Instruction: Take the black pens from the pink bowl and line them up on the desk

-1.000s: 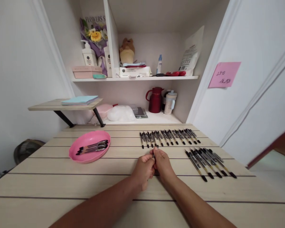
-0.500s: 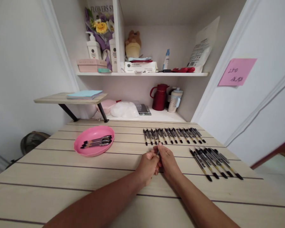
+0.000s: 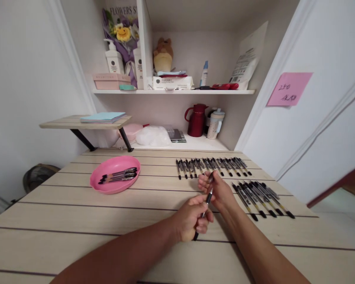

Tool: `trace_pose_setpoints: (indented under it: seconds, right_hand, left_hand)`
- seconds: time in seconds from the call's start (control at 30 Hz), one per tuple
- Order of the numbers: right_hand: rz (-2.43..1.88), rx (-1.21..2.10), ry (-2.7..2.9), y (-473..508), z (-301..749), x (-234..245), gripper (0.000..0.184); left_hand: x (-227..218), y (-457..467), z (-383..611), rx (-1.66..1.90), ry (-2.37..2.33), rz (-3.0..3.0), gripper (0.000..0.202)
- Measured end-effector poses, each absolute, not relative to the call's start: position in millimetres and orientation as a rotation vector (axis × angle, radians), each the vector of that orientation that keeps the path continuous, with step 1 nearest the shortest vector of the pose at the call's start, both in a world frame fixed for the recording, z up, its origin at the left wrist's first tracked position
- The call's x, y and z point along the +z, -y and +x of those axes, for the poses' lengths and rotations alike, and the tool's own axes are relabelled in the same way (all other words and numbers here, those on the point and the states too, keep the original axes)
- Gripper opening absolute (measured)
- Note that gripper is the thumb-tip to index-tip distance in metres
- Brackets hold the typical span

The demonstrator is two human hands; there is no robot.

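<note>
My left hand [image 3: 193, 217] is closed around the barrel of a pen [image 3: 208, 198], whose tip points up and away from me and whose black end shows below the fist. Just beyond the tip, my right hand [image 3: 222, 193] pinches a dark pen cap [image 3: 211, 177] between thumb and fingers, apart from the pen. Past my hands lies a long row of black pens [image 3: 191, 167] with their caps beside or among them, too crowded to tell singly. To the right, another group of pens [image 3: 258, 199] lies slanted side by side.
A pink dish [image 3: 112, 161] with several capped pens [image 3: 120, 176] stands at the left. Behind it is a small raised shelf [image 3: 85, 124] with blue paper. At the back, a red jug [image 3: 197, 122] and a tumbler [image 3: 215, 125] stand in the cabinet.
My hands were together around the pen; now they are apart, the cap in my right hand lifted up and away while my left keeps the pen. The view has shifted slightly.
</note>
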State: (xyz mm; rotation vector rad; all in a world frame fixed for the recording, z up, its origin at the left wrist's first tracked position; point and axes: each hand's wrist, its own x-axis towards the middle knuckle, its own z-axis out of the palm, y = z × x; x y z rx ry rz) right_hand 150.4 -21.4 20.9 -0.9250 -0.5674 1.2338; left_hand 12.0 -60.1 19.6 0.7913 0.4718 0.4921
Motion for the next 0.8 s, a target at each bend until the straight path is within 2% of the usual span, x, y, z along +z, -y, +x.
trace_pose_setpoints:
  seconds: [0.17, 0.43, 0.57, 0.7, 0.8]
  right_hand:
    - [-1.078, 1.074, 0.727, 22, 148, 22, 0.038]
    - [-1.404, 0.954, 0.96, 21, 161, 26, 0.032]
    - [-1.798, 0.621, 1.171, 25, 209, 38, 0.025]
    - [-2.252, 0.12, 1.394, 35, 254, 47, 0.027]
    - [-2.383, 0.008, 1.439, 42, 264, 43, 0.031]
  left_hand:
    - [17, 52, 12, 0.585, -0.527, 0.705, 0.036]
    - [16, 50, 10, 0.614, -0.53, 0.671, 0.034]
    - [17, 51, 10, 0.609, -0.535, 0.68, 0.035]
    - [17, 51, 10, 0.6, -0.534, 0.696, 0.035]
    - [17, 51, 10, 0.589, -0.533, 0.712, 0.035]
